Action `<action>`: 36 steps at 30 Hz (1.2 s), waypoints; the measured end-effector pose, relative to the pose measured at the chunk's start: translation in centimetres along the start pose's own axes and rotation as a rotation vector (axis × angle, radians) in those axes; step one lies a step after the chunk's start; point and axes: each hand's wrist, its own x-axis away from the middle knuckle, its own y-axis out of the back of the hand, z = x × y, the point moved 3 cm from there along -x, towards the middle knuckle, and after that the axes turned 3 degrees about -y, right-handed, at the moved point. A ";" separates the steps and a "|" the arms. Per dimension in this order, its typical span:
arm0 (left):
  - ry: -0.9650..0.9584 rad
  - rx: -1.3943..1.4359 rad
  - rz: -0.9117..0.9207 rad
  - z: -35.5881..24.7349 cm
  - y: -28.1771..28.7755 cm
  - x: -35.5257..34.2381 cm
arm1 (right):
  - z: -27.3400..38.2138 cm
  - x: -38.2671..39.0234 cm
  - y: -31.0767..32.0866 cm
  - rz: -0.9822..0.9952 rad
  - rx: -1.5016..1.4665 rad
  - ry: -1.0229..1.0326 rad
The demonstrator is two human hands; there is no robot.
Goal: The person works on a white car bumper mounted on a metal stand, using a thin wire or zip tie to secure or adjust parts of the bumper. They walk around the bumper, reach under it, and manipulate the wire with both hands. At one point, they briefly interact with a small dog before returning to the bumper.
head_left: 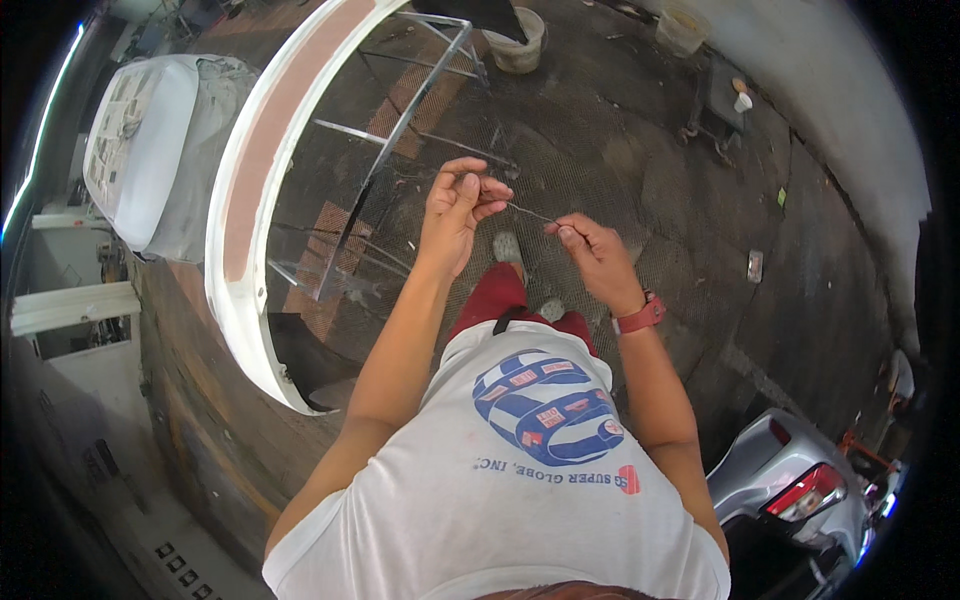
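A thin, slightly kinked piece of wire (530,212) stretches between my two hands in front of my body. My left hand (460,208) pinches one end between thumb and fingers. On the other end, the thumb and forefinger of my right hand (592,252) are closed, with a red strap around that wrist. To the left of my hands, a long curved car bumper (245,210), white with a pinkish-brown band, rests on a metal frame stand (385,150). Neither hand touches the bumper.
A car partly covered with plastic sheeting (165,150) stands at far left. Buckets (518,45) sit at the back, beside a small dark stand (715,105). A silver vehicle with a red tail light (805,490) is at lower right. A pale wall (850,130) runs along the right.
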 end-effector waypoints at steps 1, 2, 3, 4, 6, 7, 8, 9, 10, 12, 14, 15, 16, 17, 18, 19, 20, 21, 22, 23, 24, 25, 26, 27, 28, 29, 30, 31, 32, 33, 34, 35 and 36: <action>0.017 -0.017 -0.042 -0.9 -0.6 -1.4 | -0.1 -1.3 0.2 -0.075 0.064 0.052; 0.035 -0.034 -0.083 -1.4 -0.7 -2.8 | 0.0 -2.6 0.5 -0.150 0.127 0.105; 0.064 0.074 -0.109 -1.4 -0.3 -4.3 | 0.2 -3.9 0.7 -0.170 0.140 0.131; 0.092 0.180 -0.140 -1.2 0.4 -5.6 | 0.5 -5.2 0.7 -0.184 0.150 0.156; 0.142 0.416 -0.195 -1.0 1.6 -8.5 | 1.0 -7.9 0.9 -0.219 0.170 0.210; 0.167 0.548 -0.219 -0.8 1.9 -10.2 | 1.2 -9.4 1.2 -0.240 0.182 0.235; 0.193 0.679 -0.241 -0.8 2.2 -11.9 | 1.5 -11.0 1.6 -0.262 0.193 0.260; 0.144 0.657 -0.230 -1.1 2.6 -13.6 | 1.7 -12.5 2.0 -0.277 0.232 0.268; 0.101 0.637 -0.222 -1.7 2.7 -15.0 | 1.9 -13.9 2.5 -0.293 0.273 0.270; 0.020 0.593 -0.213 -3.6 3.3 -18.5 | 2.2 -16.9 3.6 -0.291 0.347 0.264; -0.006 0.500 -0.138 -4.1 5.4 -21.8 | 2.2 -19.9 4.1 -0.256 0.407 0.250; -0.019 0.453 -0.102 -4.3 6.4 -23.5 | 2.1 -21.7 4.2 -0.251 0.397 0.202; -0.012 0.444 -0.106 -4.7 6.8 -24.8 | 1.7 -22.8 4.2 -0.244 0.383 0.140; -0.006 0.436 -0.112 -5.1 6.9 -26.2 | 1.3 -23.9 4.2 -0.235 0.370 0.078; -0.001 0.427 -0.118 -5.4 7.2 -27.2 | 1.0 -25.1 4.1 -0.242 0.368 0.096; -0.003 0.410 -0.108 -5.4 7.8 -28.2 | 0.9 -26.7 4.3 -0.260 0.365 0.125; -0.006 0.394 -0.100 -5.3 8.4 -28.9 | 0.9 -28.1 4.4 -0.277 0.362 0.154; -0.010 0.378 -0.093 -5.2 8.9 -29.6 | 0.9 -29.1 4.4 -0.274 0.355 0.160; -0.010 0.391 -0.153 -5.3 9.2 -30.2 | 0.9 -29.8 4.4 -0.278 0.347 0.161; -0.010 0.404 -0.215 -5.5 9.3 -30.7 | 0.8 -30.4 4.3 -0.280 0.339 0.163; -0.011 0.417 -0.278 -5.5 9.4 -31.1 | 0.7 -31.2 4.3 -0.259 0.366 0.209; 0.009 0.500 -0.366 -5.2 9.7 -31.5 | 0.5 -32.0 4.6 -0.239 0.398 0.245; 0.029 0.584 -0.451 -5.0 10.3 -32.0 | 0.4 -32.9 5.0 -0.222 0.431 0.283; 0.050 0.666 -0.538 -4.9 11.0 -32.4 | 0.4 -33.7 5.4 -0.174 0.445 0.322; 0.023 0.725 -0.567 -4.4 12.4 -32.3 | 0.8 -34.6 5.6 -0.123 0.456 0.365; 0.026 0.711 -0.603 -4.6 13.1 -32.4 | 1.0 -35.3 5.9 -0.081 0.469 0.405; -0.014 0.714 -0.591 -4.9 13.7 -32.5 | 1.0 -36.2 6.3 -0.071 0.465 0.454; -0.057 0.716 -0.582 -5.0 14.0 -32.5 | 0.8 -37.0 6.7 -0.039 0.450 0.451; -0.073 0.685 -0.611 -5.4 13.7 -32.6 | 0.6 -37.9 7.2 -0.004 0.434 0.448; -0.089 0.654 -0.640 -5.8 13.2 -32.9 | 0.3 -38.7 7.7 0.031 0.418 0.445; -0.115 0.623 -0.690 -6.3 12.5 -33.1 | 0.5 -39.3 8.3 0.066 0.434 0.449; -0.175 0.645 -0.635 -6.0 12.9 -33.1 | 0.5 -39.9 8.8 0.079 0.428 0.463; -0.206 0.665 -0.586 -5.7 13.0 -32.9 | 0.4 -40.5 9.5 0.090 0.423 0.478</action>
